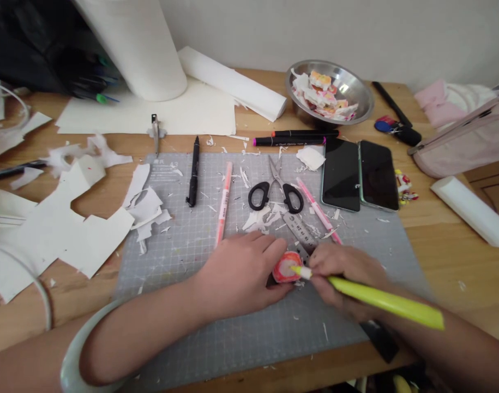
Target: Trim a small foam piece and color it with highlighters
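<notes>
Between the thumb and fingers of my left hand (245, 273) is a small paper cutout (288, 266), coloured red-orange around a pale middle. My right hand (343, 273) grips a yellow highlighter (388, 300), its tip touching the cutout's pale centre. Both hands are low over the grey cutting mat (233, 338). Just beyond them lie black-handled scissors (277, 188), a metal ruler (300, 229) partly covered, a pink highlighter (318, 210) and an orange highlighter (223, 202). Paper scraps (261, 218) are scattered around the scissors.
A steel bowl (361, 90) of coloured paper pieces stands at the back, near two dark markers (290, 141). Two phones (341, 174) lie at the right. Cut white paper (97, 240) spreads across the left. A black pen (194, 172) rests on the mat; a pink bag (462, 136) sits far right.
</notes>
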### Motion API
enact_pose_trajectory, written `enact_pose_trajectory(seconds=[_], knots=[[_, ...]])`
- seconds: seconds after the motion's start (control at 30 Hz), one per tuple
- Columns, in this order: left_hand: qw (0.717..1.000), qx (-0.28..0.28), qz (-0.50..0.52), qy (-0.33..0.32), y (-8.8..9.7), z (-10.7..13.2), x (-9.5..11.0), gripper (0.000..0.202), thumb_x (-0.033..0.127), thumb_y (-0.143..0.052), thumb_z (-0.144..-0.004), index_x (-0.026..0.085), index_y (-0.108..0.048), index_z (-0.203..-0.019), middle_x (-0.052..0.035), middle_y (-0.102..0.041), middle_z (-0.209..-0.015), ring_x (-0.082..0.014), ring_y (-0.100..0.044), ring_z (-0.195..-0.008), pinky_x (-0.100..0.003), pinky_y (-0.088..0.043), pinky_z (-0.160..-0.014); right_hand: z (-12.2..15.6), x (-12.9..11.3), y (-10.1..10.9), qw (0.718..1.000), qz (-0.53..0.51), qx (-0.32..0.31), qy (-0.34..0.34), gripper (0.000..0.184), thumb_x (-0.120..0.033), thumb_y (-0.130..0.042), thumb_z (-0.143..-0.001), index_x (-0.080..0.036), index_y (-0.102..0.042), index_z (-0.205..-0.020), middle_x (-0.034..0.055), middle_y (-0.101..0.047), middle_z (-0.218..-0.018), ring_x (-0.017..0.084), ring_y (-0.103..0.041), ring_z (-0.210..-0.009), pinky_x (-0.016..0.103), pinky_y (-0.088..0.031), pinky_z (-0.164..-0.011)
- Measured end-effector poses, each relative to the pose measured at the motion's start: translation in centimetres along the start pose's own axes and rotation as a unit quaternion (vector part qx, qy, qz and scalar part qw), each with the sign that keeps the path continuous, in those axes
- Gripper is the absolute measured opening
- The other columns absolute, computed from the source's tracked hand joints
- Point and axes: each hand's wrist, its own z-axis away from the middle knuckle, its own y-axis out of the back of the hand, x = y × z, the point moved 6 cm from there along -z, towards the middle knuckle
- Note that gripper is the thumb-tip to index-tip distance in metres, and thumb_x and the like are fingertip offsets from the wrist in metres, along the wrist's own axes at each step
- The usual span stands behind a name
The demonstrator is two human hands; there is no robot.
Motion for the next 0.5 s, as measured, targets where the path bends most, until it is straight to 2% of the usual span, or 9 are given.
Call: enact_pose_trajectory(seconds=[0.07, 0.23, 0.4, 0.5], knots=[[1.000, 0.004, -0.002, -0.001, 0.02, -0.01, 0.01, 0.026, 0.046, -0.052, -0.083, 0.020, -0.050, -0.078, -0.0014, -0.060, -0.072, -0.0220, -0.059, -0.069, -0.033, -0.046, -0.057, 0.01, 0.26, 0.14, 1.000, 0.016, 0.009, -0.018, 0.009, -0.014, -0.053, -0.080, -0.021, -0.047, -0.080, -0.0007, -0.059, -0.064, 0.009, -0.056, -0.058, 0.020, -0.048, -0.055], [1.000, -0.004, 0.008, -0.002, -0.04, -0.01, 0.02, 0.023, 0.042, -0.053, -0.081, 0.020, -0.049, -0.077, -0.0013, -0.060, -0.072, -0.0216, -0.059, -0.069, -0.033, -0.046, -0.057, 0.13, -0.44, -0.28, 0.999, 0.009, -0.015, 0.032, 0.007, -0.015, -0.052, -0.080, -0.021, -0.048, -0.081, 0.0005, -0.060, -0.065, 0.010, -0.059, -0.060, 0.021, -0.050, -0.057], [1.000, -0.005, 0.005, -0.001, 0.02, -0.01, 0.05, 0.026, 0.045, -0.051, -0.083, 0.020, -0.049, -0.079, -0.0021, -0.060, -0.074, -0.0225, -0.059, -0.070, -0.034, -0.046, -0.058, 0.04, 0.17, 0.09, 1.000, 0.018, 0.006, -0.016, 0.010, -0.013, -0.052, -0.079, -0.021, -0.046, -0.078, -0.0013, -0.058, -0.063, 0.009, -0.055, -0.056, 0.021, -0.047, -0.053], [1.000, -0.010, 0.008, 0.000, -0.03, -0.03, 0.04, 0.022, 0.041, -0.053, -0.081, 0.020, -0.049, -0.078, -0.0015, -0.060, -0.072, -0.0216, -0.059, -0.069, -0.033, -0.046, -0.058, -0.04, -0.45, -0.25, 0.999, -0.006, -0.021, 0.026, 0.009, -0.013, -0.052, -0.079, -0.021, -0.048, -0.081, -0.0002, -0.060, -0.064, 0.010, -0.058, -0.057, 0.021, -0.049, -0.056]])
